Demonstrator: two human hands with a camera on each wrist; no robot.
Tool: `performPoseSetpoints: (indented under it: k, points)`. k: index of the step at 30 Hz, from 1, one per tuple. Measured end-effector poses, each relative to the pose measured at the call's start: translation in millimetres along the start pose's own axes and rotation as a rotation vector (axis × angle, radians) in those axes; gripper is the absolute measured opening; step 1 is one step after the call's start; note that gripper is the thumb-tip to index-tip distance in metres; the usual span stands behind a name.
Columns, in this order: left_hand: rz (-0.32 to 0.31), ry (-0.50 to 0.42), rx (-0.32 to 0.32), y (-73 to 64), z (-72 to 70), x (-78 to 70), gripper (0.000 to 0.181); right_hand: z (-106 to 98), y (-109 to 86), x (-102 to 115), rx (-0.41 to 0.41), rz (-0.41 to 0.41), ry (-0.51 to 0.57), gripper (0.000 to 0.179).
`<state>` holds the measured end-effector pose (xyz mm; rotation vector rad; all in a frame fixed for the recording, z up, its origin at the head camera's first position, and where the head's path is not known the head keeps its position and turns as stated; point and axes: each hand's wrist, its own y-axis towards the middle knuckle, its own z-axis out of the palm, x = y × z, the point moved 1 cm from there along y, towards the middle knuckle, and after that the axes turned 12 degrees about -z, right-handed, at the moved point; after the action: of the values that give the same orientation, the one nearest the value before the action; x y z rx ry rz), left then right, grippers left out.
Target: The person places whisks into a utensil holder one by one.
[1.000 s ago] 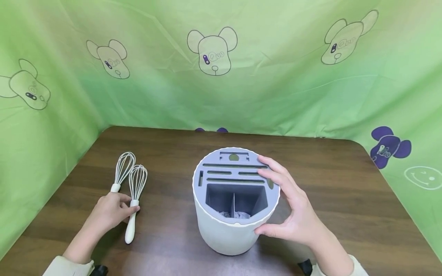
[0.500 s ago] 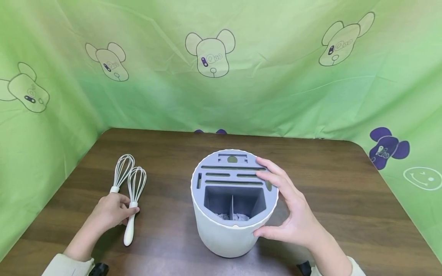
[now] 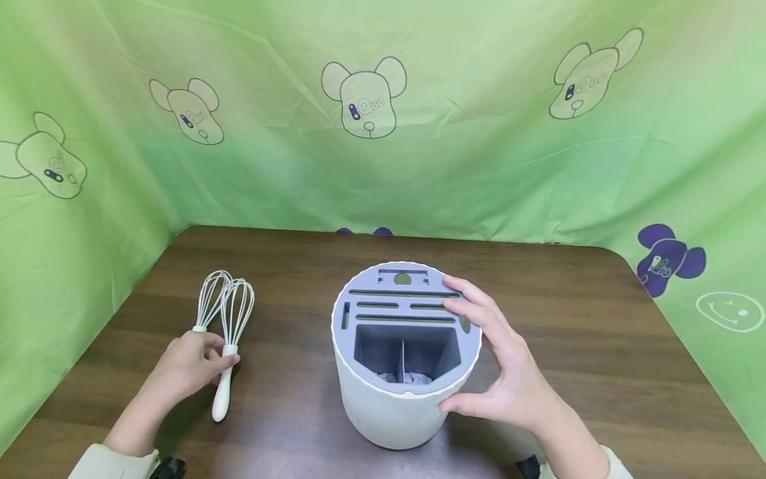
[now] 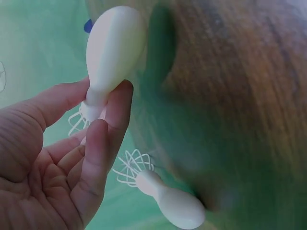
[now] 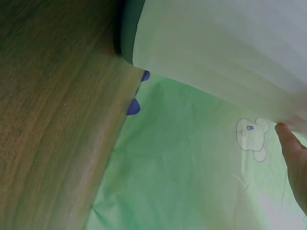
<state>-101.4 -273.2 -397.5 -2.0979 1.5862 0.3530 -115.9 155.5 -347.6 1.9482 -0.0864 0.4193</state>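
Note:
In the head view my left hand [image 3: 190, 366] pinches a white whisk [image 3: 223, 392] between thumb and fingers, near where the handle meets the wires. A second white whisk [image 3: 209, 299] lies to its left, its handle mostly hidden behind that hand. Seen from the left wrist, the held whisk's handle [image 4: 115, 48] casts a shadow on the table, while the other whisk's handle [image 4: 180, 206] rests lower down. My right hand [image 3: 509, 366] holds the right side of a round white utensil holder [image 3: 389, 419], thumb at the front wall and fingertips over its grey slotted top [image 3: 347, 346].
The utensil holder stands upright on a brown wooden table [image 3: 287, 279]. Its top has narrow slots and a larger opening split by a divider [image 3: 403, 359]. A green curtain [image 3: 467, 166] with bear-head prints encloses the table at the back and sides.
The held whisk has shifted slightly away from me, and its wires now overlap the other whisk more. My right hand keeps its place on the utensil holder; the head view has tilted slightly.

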Motion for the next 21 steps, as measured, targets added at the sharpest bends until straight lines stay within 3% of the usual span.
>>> performPoseSetpoints:
  k: [9, 21]
  points:
    - [0.079, 0.021, -0.033, -1.5, -4.6, -5.4, 0.03, 0, -1.8, -1, -0.009, 0.007, 0.013, 0.095]
    - [0.111, 0.003, -0.09, -4.1, -10.6, -15.6, 0.036, 1, -2.3, -1, -0.011, 0.002, 0.013, 0.094]
